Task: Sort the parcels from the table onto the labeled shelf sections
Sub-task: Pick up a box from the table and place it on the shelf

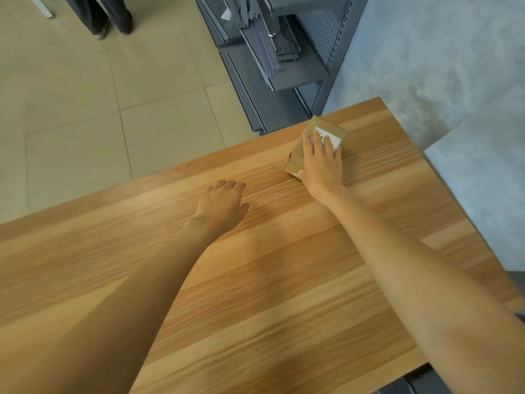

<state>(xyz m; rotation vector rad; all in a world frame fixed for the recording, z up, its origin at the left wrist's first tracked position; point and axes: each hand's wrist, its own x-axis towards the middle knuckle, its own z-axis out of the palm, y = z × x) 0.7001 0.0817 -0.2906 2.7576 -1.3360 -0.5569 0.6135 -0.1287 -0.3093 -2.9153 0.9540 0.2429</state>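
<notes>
A small brown cardboard parcel (324, 129) with a white label lies near the far edge of the wooden table (255, 280). My right hand (322, 163) lies flat on top of it, fingers spread over the label and thumb at the parcel's near left corner. My left hand (221, 204) rests on the bare tabletop left of the parcel, fingers curled under, holding nothing. The grey metal shelf unit (284, 66) stands beyond the table's far edge.
A person's dark trouser legs and shoes (110, 18) stand on the beige tiled floor at the upper left. A grey wall (440, 66) runs along the right of the table and shelf.
</notes>
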